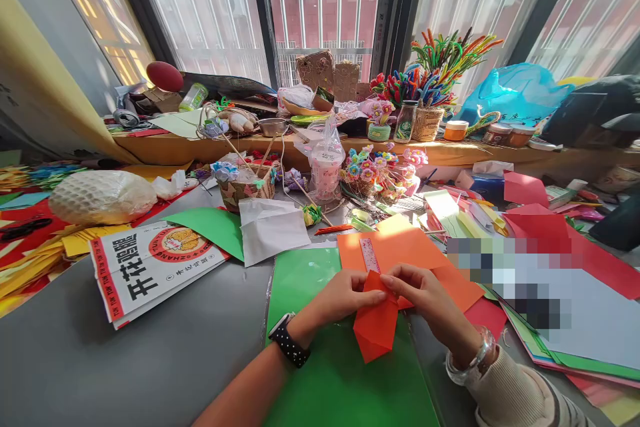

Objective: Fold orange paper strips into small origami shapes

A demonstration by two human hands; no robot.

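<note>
A folded piece of orange paper (376, 330) is held between both hands above a green sheet (330, 373). My left hand (343, 297), with a dotted black watch on the wrist, pinches its upper left edge. My right hand (425, 300), with a bracelet at the wrist, presses fingertips onto the top fold. A larger orange sheet (415, 250) lies just behind the hands with a small pink patterned strip (370, 255) on it.
A printed white bag (145, 267) lies at the left beside a netted white lump (100, 197). Baskets, pipe-cleaner flowers (380, 170) and a plastic cup (325, 170) crowd the back. Coloured paper stacks (550, 233) fill the right. Grey tabletop (125, 373) shows at front left.
</note>
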